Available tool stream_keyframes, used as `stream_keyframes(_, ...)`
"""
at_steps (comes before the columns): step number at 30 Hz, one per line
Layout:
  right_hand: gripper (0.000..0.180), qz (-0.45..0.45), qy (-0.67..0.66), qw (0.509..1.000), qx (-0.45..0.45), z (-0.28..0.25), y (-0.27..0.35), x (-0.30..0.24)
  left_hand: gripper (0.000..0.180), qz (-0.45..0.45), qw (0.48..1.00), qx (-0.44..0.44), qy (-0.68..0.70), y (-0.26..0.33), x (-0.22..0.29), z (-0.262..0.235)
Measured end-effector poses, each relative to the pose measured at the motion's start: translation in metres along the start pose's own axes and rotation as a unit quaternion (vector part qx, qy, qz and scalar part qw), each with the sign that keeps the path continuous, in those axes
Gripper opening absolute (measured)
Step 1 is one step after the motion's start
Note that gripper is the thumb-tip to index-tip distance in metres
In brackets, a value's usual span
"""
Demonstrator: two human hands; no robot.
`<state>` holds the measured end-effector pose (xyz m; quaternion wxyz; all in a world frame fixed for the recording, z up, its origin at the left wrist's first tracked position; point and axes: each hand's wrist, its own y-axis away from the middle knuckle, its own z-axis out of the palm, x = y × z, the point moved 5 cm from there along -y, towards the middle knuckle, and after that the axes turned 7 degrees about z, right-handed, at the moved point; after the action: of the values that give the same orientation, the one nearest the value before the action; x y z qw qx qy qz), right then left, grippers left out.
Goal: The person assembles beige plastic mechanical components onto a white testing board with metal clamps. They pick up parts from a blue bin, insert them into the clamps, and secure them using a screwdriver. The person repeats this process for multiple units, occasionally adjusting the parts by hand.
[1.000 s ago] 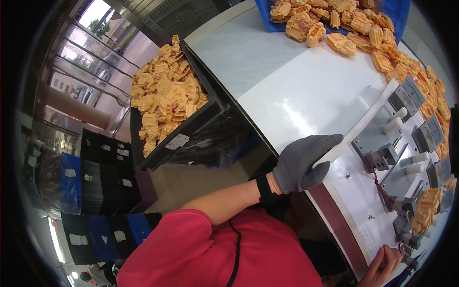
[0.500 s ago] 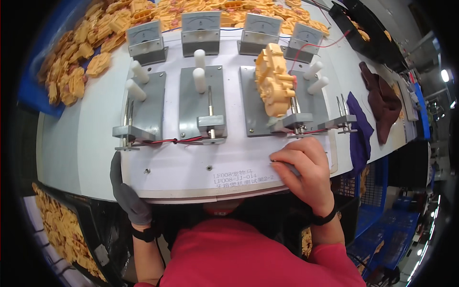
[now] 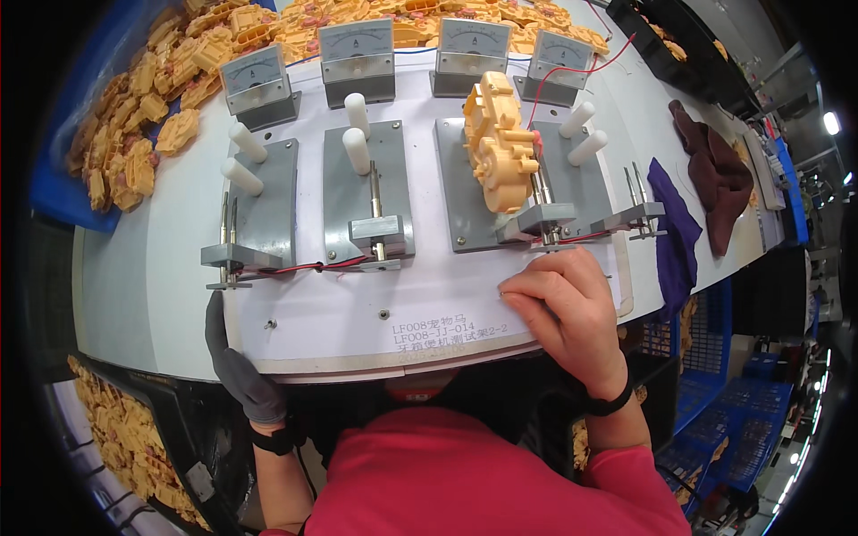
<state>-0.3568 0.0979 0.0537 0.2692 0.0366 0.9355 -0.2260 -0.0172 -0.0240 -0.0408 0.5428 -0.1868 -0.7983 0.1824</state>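
Observation:
A yellow plastic gearbox (image 3: 502, 147) stands upright on the third grey test fixture (image 3: 454, 192), above the metal pins of its clamp block (image 3: 547, 217). In front of that block, my right hand (image 3: 567, 313) is bare, with thumb and forefinger pinched together over the white board. Whatever is between those fingertips is too small to make out. My left hand (image 3: 243, 371), in a grey glove, rests at the board's front left edge. Its fingers are stretched out near the first fixture's clamp block (image 3: 239, 256), and nothing shows in it.
Several analog meters (image 3: 357, 55) line the back, before a heap of yellow gearboxes (image 3: 210, 54). Pairs of white posts (image 3: 356, 147) rise from the fixtures. A red wire (image 3: 572, 70) arches at the back right. Purple (image 3: 672, 237) and brown cloths (image 3: 715, 179) lie at the right.
The whole view has shifted slightly. My right hand stays pinched in nearly the same place, my left hand stays at the edge, and the gearbox remains on its fixture.

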Motion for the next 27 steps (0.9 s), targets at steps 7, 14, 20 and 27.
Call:
stream_keyframes(7, 0.012, 0.004, 0.001, 1.0, -0.003, -0.001, -0.001, 0.0, 0.072, 0.002, 1.0, 0.0, 0.009, -0.001, 0.003, 0.003)
stream_keyframes(14, 0.012, 0.012, -0.009, 1.0, 0.007, -0.001, 0.0, 0.003, 0.071, 0.0, 1.0, -0.025, -0.002, -0.001, 0.001, 0.002)
stream_keyframes(20, 0.013, 0.0, -0.015, 1.0, 0.009, 0.001, -0.001, -0.002, 0.071, -0.007, 1.0, -0.012, 0.001, 0.001, -0.001, -0.002)
stream_keyframes(27, 0.015, 0.0, -0.014, 1.0, 0.018, -0.007, 0.004, 0.006, 0.069, -0.069, 0.992, 0.01, 0.103, -0.002, -0.014, 0.007)
